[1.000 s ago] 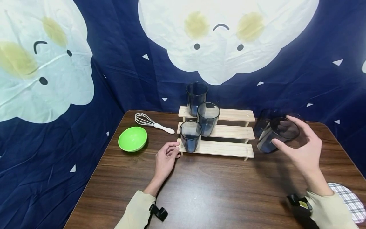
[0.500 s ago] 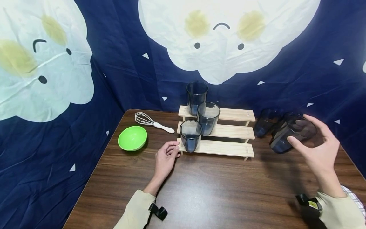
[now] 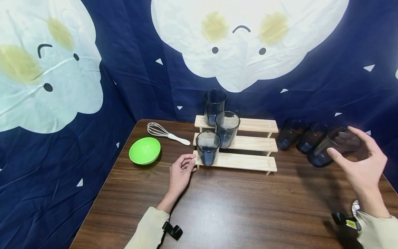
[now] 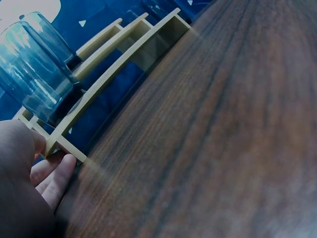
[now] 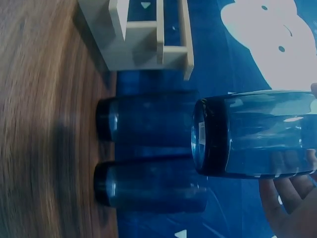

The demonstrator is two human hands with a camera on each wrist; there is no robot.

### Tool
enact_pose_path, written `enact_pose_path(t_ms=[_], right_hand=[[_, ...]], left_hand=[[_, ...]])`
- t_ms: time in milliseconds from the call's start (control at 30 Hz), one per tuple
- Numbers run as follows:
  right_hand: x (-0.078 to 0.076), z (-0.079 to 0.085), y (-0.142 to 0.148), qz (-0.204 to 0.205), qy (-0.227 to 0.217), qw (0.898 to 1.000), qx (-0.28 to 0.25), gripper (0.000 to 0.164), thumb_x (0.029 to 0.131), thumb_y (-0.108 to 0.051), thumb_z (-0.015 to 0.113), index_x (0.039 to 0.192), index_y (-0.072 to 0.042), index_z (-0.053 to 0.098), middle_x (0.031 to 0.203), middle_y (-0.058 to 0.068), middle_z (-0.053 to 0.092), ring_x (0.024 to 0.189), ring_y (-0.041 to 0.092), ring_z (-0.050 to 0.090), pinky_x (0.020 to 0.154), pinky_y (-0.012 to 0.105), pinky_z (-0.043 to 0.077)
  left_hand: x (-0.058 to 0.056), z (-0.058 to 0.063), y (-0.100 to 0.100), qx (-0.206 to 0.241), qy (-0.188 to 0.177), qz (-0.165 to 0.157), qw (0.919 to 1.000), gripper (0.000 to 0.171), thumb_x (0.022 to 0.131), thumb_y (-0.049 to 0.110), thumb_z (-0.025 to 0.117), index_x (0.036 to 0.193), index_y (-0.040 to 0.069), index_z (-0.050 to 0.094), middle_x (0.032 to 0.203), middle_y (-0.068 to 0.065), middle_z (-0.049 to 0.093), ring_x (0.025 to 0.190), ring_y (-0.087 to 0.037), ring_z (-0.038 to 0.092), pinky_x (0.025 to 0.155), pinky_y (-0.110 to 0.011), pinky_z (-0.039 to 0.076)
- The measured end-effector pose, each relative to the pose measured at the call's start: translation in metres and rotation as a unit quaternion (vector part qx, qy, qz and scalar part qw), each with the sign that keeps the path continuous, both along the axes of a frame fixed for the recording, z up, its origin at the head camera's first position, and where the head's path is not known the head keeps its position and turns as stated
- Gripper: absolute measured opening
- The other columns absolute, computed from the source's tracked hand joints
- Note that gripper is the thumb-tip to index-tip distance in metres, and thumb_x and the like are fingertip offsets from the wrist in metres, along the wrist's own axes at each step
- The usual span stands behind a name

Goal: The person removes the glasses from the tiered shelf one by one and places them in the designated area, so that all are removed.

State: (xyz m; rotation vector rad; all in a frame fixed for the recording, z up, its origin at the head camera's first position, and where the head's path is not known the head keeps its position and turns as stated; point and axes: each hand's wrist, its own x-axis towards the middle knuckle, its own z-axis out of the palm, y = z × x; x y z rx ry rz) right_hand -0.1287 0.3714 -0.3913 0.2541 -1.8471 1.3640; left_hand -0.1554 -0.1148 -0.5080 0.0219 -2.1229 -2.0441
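At the right, my right hand point(image 3: 365, 169) holds a dark smoky glass tumbler point(image 3: 321, 152) between thumb and fingers. In the right wrist view that tumbler point(image 5: 262, 134) is raised, its base apart from the tabletop. Two matching tumblers stand on the table beyond it, a left one point(image 3: 290, 135) and a right one point(image 3: 310, 139). My left hand point(image 3: 181, 173) grips the left end of the lowest step of a three-step wooden rack point(image 3: 245, 160). Tumblers stand toward the left of the rack: one on the bottom step point(image 3: 207, 148), one on the middle point(image 3: 227, 129), one on top point(image 3: 214, 107).
A green bowl point(image 3: 144, 151) and a white whisk point(image 3: 169, 135) lie left of the rack on the brown wooden table point(image 3: 236, 207). A checked cloth piece point(image 3: 355, 207) shows partly behind the right wrist. Dark blue cloth point(image 3: 133, 69) with clouds hangs behind the table.
My right hand has carried its tumbler rightward, uncovering more of the two tumblers standing behind it. The left hand stays on the rack's end.
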Motion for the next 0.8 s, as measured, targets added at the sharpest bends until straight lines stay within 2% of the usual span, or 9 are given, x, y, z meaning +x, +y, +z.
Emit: enact_pose_path(t_ms=[67, 167, 200, 267, 400, 500, 633, 800], right_hand=[[-0.001, -0.001, 0.005, 0.009, 0.011, 1.0, -0.014, 0.068, 0.075, 0.028, 0.077, 0.141, 0.015, 0.065, 0.115, -0.002, 0.081, 0.103, 0.007, 0.075, 0.085, 0.011, 0.059], [-0.001, -0.002, 0.011, -0.002, 0.009, 1.0, -0.02, 0.068, 0.076, 0.028, 0.075, 0.142, 0.014, 0.065, 0.119, -0.001, 0.08, 0.106, 0.008, 0.075, 0.088, 0.01, 0.06], [-0.001, -0.002, 0.013, 0.006, 0.01, 0.999, -0.043, 0.068, 0.075, 0.03, 0.074, 0.141, 0.015, 0.065, 0.119, 0.002, 0.08, 0.106, 0.01, 0.076, 0.088, 0.01, 0.061], [0.0, -0.002, 0.016, -0.01, -0.005, 0.998, -0.06, 0.069, 0.076, 0.03, 0.074, 0.142, 0.013, 0.066, 0.12, 0.002, 0.08, 0.107, 0.01, 0.075, 0.09, 0.01, 0.06], [0.0, -0.002, 0.021, 0.032, 0.001, 0.989, -0.147, 0.07, 0.075, 0.034, 0.071, 0.142, 0.012, 0.066, 0.118, 0.009, 0.08, 0.107, 0.014, 0.075, 0.092, 0.012, 0.061], [-0.001, -0.004, 0.025, 0.049, 0.0, 0.984, -0.172, 0.071, 0.076, 0.036, 0.069, 0.143, 0.012, 0.065, 0.119, 0.011, 0.079, 0.108, 0.016, 0.075, 0.093, 0.013, 0.062], [-0.002, -0.006, 0.03, -0.024, -0.045, 0.99, -0.135, 0.071, 0.079, 0.032, 0.071, 0.144, 0.004, 0.068, 0.118, 0.004, 0.079, 0.107, 0.01, 0.074, 0.09, 0.01, 0.06], [-0.006, -0.009, 0.035, -0.079, -0.078, 0.985, -0.133, 0.071, 0.079, 0.031, 0.072, 0.143, -0.001, 0.072, 0.114, -0.002, 0.078, 0.104, 0.007, 0.072, 0.087, 0.009, 0.059]], left_hand=[[0.0, 0.0, 0.0, 0.001, 0.001, 0.0, 1.0, 0.016, 0.105, -0.003, 0.072, 0.12, -0.006, 0.076, 0.105, -0.025, 0.08, 0.089, -0.016, 0.079, 0.079, -0.026, 0.072], [0.0, 0.0, 0.0, 0.001, 0.003, -0.001, 1.0, 0.016, 0.105, -0.004, 0.072, 0.12, -0.006, 0.076, 0.106, -0.025, 0.08, 0.089, -0.015, 0.079, 0.079, -0.027, 0.072], [0.0, 0.0, 0.0, 0.002, 0.003, -0.001, 1.0, 0.016, 0.105, -0.004, 0.072, 0.12, -0.006, 0.076, 0.106, -0.025, 0.08, 0.089, -0.015, 0.079, 0.079, -0.027, 0.072], [0.0, 0.0, 0.0, 0.002, 0.004, -0.002, 1.0, 0.016, 0.105, -0.004, 0.072, 0.12, -0.006, 0.076, 0.106, -0.025, 0.08, 0.089, -0.015, 0.079, 0.079, -0.027, 0.072], [0.0, 0.0, 0.0, 0.003, 0.007, -0.003, 1.0, 0.015, 0.105, -0.003, 0.072, 0.119, -0.007, 0.076, 0.105, -0.025, 0.08, 0.089, -0.014, 0.079, 0.079, -0.027, 0.072], [0.0, 0.0, 0.0, 0.003, 0.007, -0.003, 1.0, 0.015, 0.105, -0.004, 0.072, 0.119, -0.007, 0.076, 0.105, -0.025, 0.08, 0.089, -0.015, 0.079, 0.079, -0.028, 0.072], [0.0, 0.0, 0.0, 0.0, 0.006, -0.002, 1.0, 0.015, 0.105, -0.004, 0.072, 0.119, -0.006, 0.076, 0.105, -0.025, 0.08, 0.089, -0.016, 0.079, 0.079, -0.028, 0.073], [0.0, 0.0, 0.001, -0.003, 0.002, 0.002, 1.0, 0.015, 0.105, -0.004, 0.072, 0.118, -0.005, 0.077, 0.105, -0.024, 0.081, 0.089, -0.016, 0.079, 0.079, -0.029, 0.073]])
